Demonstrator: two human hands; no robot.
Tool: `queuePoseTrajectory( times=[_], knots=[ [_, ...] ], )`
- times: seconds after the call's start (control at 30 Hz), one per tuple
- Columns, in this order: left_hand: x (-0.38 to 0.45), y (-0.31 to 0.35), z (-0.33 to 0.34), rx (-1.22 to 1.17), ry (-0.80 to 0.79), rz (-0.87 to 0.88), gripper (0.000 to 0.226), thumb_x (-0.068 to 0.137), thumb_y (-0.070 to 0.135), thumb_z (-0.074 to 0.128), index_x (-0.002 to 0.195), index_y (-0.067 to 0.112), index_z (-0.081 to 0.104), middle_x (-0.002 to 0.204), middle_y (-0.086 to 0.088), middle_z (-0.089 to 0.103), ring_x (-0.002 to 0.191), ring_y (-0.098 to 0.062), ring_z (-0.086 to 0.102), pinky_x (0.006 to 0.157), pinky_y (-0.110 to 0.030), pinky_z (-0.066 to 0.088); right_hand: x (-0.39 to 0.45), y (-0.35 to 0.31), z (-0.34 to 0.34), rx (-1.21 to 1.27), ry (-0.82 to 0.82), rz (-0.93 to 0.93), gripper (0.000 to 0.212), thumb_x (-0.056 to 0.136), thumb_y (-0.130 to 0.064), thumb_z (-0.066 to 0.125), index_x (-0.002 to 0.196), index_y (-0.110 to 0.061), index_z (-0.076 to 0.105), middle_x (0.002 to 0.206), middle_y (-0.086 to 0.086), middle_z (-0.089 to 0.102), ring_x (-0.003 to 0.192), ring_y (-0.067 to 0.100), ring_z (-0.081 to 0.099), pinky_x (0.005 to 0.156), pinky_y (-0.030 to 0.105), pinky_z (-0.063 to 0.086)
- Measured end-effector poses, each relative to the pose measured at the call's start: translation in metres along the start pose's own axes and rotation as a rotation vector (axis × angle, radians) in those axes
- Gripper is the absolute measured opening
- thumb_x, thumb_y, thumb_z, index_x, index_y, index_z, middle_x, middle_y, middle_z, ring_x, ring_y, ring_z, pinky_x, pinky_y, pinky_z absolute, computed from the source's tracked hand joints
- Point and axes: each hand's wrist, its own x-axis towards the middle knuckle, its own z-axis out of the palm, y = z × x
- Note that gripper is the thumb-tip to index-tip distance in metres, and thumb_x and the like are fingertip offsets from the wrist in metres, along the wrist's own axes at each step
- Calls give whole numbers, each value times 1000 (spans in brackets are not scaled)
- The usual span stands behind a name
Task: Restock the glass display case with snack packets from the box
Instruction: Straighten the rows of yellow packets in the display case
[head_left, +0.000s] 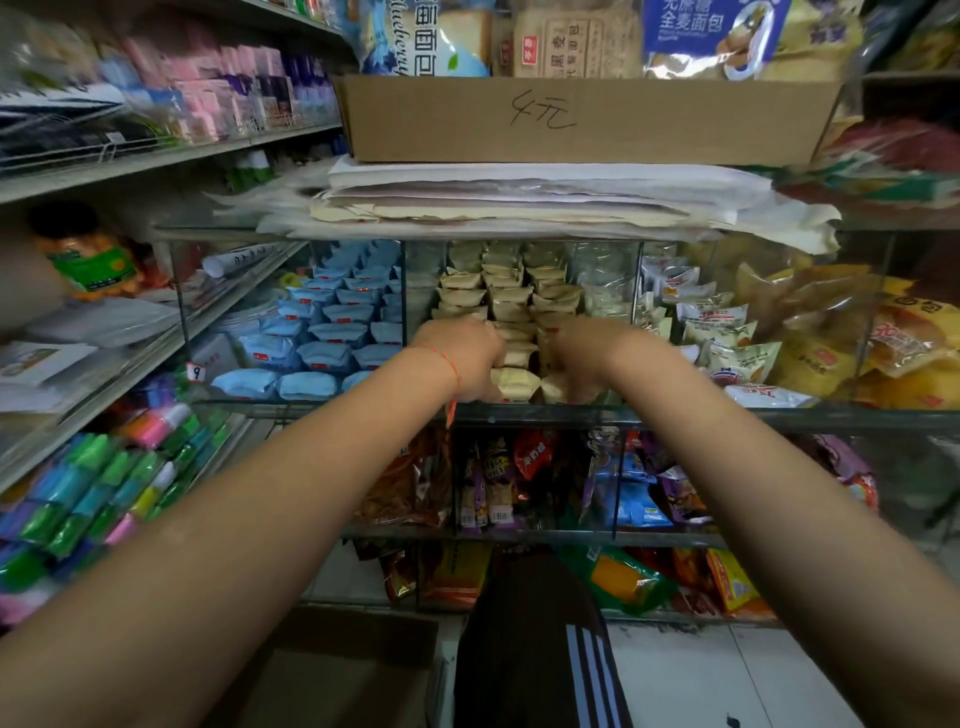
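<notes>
- Beige snack packets (511, 306) fill the middle compartment of the glass display case (519, 413), stacked in rows that run back from our two hands.
- Our left hand (462, 358) reaches into that compartment with its back turned to the camera, fingers curled down over the front rows; whether they actually pinch a packet we cannot tell.
- Our right hand (587, 358) sits just beside it in the same compartment, knuckles up, fingers hidden among the packets, so its hold cannot be told either.
- One beige packet (514, 383) lies at the front edge of the shelf, between and just below both hands.
- A red string bracelet (448, 364) circles our left wrist.
- Left of our left hand, beyond a glass divider, pale blue packets (332, 338) crowd the neighbouring compartment.
- Right of our right hand, white wrapped buns (722, 332) and yellow bags (841, 332) occupy the next sections.
- Above both hands, a stack of papers (519, 200) rests on the case top, and on it stands a cardboard box (571, 119) with a handwritten mark, holding bread bags.
- Below our forearms, the lower shelf carries mixed colourful snack bags (524, 478).
- Near our left elbow, at floor level, a brown cardboard carton (332, 670) shows blurred.
</notes>
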Motion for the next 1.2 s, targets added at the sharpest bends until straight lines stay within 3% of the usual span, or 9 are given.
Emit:
queuePoseTrajectory(
  times=[0.17,0.4,0.77,0.83,0.9,0.93,1.0,1.07,1.2],
  knots=[
    [2,11,15,4,114,-32,53,87,52,62,129,21,57,126,-9,57,115,-28,54,81,-36,48,2,-2,19,-40,174,51,30,91,-10,51,120,-12,60,119,8,62,107,30,61,74,32,42],
    [18,27,15,128,117,-51,45,88,45,63,120,14,61,126,-11,53,117,-26,49,74,-35,44,13,-8,23,-186,182,63,18,90,-12,51,100,-21,64,111,0,67,110,24,58,110,43,20],
    [36,18,22,19,142,-83,55,85,56,61,130,24,55,137,-11,41,132,-28,35,87,-41,46,24,2,6,-202,91,68,34,89,-13,56,123,-16,58,131,6,57,131,28,44,115,50,10],
    [31,15,18,51,82,-67,62,80,65,60,128,25,58,135,-8,44,129,-26,38,87,-39,45,20,-5,3,-169,-1,42,33,87,-11,59,120,-15,60,125,4,60,128,27,46,114,49,15],
    [27,11,15,-26,35,-54,68,77,75,54,123,26,62,129,-6,50,122,-25,46,88,-37,47,17,-7,-3,-163,-105,0,30,84,-13,66,114,-11,64,103,1,64,110,26,57,103,45,36],
    [25,9,15,-124,63,-52,66,78,76,50,118,25,64,123,-5,53,115,-26,51,87,-37,49,17,-5,-5,-143,-125,-22,23,84,-15,67,106,-8,65,87,0,62,93,24,60,89,38,47],
    [21,3,18,-354,271,-74,49,87,60,47,104,18,66,109,-8,56,104,-28,55,84,-39,50,16,3,-11,-59,-70,-33,10,91,-14,58,89,-5,63,72,2,56,68,19,54,60,28,47],
    [23,1,26,-453,471,-144,35,93,37,45,110,12,62,113,-13,55,106,-32,54,87,-40,47,21,10,-14,49,75,3,16,92,-3,48,85,-4,62,75,5,56,60,16,50,52,25,41],
    [33,4,55,-424,246,-191,62,98,41,34,151,11,22,157,-14,21,144,-29,19,118,-42,18,48,-1,-6,181,236,104,31,89,-1,46,117,-4,59,107,12,59,85,23,56,71,31,47]
  ],
)
